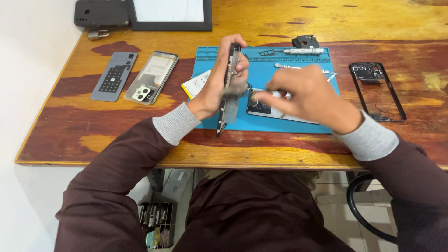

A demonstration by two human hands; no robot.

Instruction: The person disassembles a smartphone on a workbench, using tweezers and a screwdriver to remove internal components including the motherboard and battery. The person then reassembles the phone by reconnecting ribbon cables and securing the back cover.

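Note:
My left hand (223,79) grips an opened phone body (229,84) stood on its edge over a blue work mat (298,122). My right hand (303,95) pinches a thin metal tool, probably tweezers (332,76), whose tip points toward the phone's inner side. Beneath my right hand a flat phone part with a dark screen (261,105) lies on the mat. A pale battery (196,84) rests at the mat's left edge, partly hidden by my left wrist.
On the wooden table (116,121): a grey back cover (114,76) and a clear phone case (151,77) at left, a black phone frame (377,91) at right, a silver screwdriver (303,51) and small black part (305,41) at the mat's far edge, a dark phone (100,13) and a tablet (170,14) at the back.

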